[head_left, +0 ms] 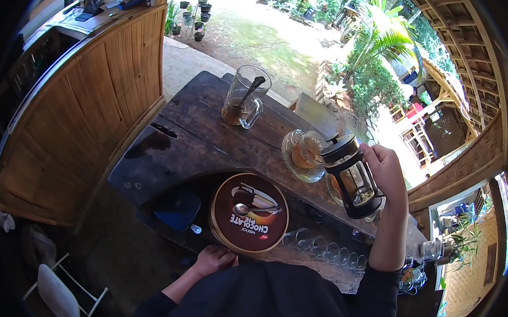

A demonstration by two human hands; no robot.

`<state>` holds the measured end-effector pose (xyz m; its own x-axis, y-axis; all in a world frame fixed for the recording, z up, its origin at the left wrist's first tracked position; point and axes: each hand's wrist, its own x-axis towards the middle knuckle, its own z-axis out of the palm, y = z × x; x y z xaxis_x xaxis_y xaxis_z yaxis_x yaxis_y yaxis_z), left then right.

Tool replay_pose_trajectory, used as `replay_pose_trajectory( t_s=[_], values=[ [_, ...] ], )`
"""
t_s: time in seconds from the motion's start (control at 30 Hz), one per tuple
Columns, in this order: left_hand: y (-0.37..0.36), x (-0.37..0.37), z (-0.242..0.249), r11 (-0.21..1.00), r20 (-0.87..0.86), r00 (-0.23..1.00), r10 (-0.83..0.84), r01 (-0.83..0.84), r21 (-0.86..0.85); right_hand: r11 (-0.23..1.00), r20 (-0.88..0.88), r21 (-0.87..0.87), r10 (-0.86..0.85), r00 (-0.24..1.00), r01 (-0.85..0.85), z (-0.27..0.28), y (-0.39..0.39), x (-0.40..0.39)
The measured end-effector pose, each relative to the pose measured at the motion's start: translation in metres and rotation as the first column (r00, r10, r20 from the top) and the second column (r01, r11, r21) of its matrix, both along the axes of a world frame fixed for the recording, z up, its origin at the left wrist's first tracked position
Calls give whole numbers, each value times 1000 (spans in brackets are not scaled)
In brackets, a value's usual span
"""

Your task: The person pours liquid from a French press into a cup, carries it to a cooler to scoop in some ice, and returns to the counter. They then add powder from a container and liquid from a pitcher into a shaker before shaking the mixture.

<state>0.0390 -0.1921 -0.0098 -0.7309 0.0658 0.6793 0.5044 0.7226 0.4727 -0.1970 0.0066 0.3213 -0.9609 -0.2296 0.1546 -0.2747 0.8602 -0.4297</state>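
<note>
My right hand is closed around the handle of a French press. The press has a black frame, a glass body and a plunger knob on top; it is held up, slightly tilted, over the table's right part. Just left of it stands a glass cup with amber liquid on a glass saucer. Another glass dish is partly hidden behind the press. My left hand lies with curled fingers beside a round brown chocolate pie tin; its palm is hidden. A metal spoon lies on the tin's lid.
A tall glass mug with dark liquid and a spoon stands toward the far end of the dark wooden table. Several small glasses line the near side. A bamboo counter stands left, a white chair lower left.
</note>
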Motion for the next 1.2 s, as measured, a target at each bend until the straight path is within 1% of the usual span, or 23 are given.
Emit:
replay_pose_trajectory(
  t_s=[0.3, 0.37, 0.5, 0.57, 0.6, 0.67, 0.7, 0.77, 0.8, 0.83, 0.87, 0.9, 0.93, 0.97, 1.0, 1.03, 1.07, 1.1, 1.13, 1.17, 1.2],
  values=[
    [0, 0, 0, 1000, -6, 1000, 7, -7, -19, 1000, -2, -7, 1, 1000, -1, 0, 1, 1],
    [-1, 0, 2, 1000, -3, 1000, 18, -18, -21, 998, -6, -56, 22, 1000, -22, -1, 2, 3],
    [0, 0, 1, 1000, 5, 1000, 12, -12, -15, 996, -22, -90, 4, 1000, -6, -4, 7, 7],
    [0, 0, 2, 1000, -3, 1000, 17, -18, -17, 987, -41, -157, -43, 998, 36, -6, 12, 11],
    [0, 0, 3, 1000, -3, 1000, 16, -16, -21, 986, -42, -161, -45, 998, 37, -7, 16, 13],
    [0, 0, 3, 999, -31, 999, 25, -26, -29, 944, -35, -327, -50, 998, 36, -10, 26, 17],
    [0, -1, 2, 999, -37, 999, 16, -18, -37, 941, -40, -335, -58, 998, 42, -13, 30, 20],
    [2, 0, -3, 999, -53, 998, 41, -42, -24, 830, -110, -558, -78, 991, 3, -19, 38, 27],
    [2, 0, -3, 999, -65, 998, 23, -25, -37, 779, -150, -627, -107, 983, -10, -23, 41, 31],
    [2, 0, -4, 999, -52, 998, 37, -39, -38, 769, -160, -639, -132, 978, -1, -24, 42, 36],
    [2, 0, -6, 998, -40, 998, 42, -43, -43, 660, -185, -750, -157, 970, -36, -27, 43, 42],
    [1, 1, -7, 998, -56, 998, -5, 1, -64, 536, -212, -841, -199, 957, -75, -30, 45, 51],
    [1, 3, -8, 998, -39, 999, 19, -21, -60, 432, -218, -899, -301, 928, -71, -38, 49, 55],
    [2, 2, -10, 998, -21, 999, 32, -33, -55, 359, -198, -931, -352, 915, -63, -42, 53, 65],
    [4, 0, -16, 996, -35, 998, -46, 43, -72, 339, -229, -935, -346, 910, -106, -45, 58, 76],
    [5, -1, -21, 997, -68, 998, 16, -21, -74, 256, -244, -953, -325, 914, -163, -54, 69, 80],
    [4, -3, -26, 994, -94, 993, 76, -83, -73, 205, -194, -971, -375, 907, -123, -56, 74, 89],
    [3, -3, -26, 996, -88, 996, -8, 0, -92, 94, -135, -990, -432, 892, -104, -56, 80, 96],
    [2, -3, -25, 996, -66, 998, 3, -8, -89, 53, -143, -990, -426, 894, -133, -60, 92, 102],
    [2, -4, -25, 996, -46, 999, 25, -28, -87, 59, -218, -976, -361, 907, -211, -62, 105, 111],
    [1, -3, -31, 995, -38, 999, -26, 22, -101, 75, -246, -969, -368, 897, -235, -62, 118, 119]
  ],
)
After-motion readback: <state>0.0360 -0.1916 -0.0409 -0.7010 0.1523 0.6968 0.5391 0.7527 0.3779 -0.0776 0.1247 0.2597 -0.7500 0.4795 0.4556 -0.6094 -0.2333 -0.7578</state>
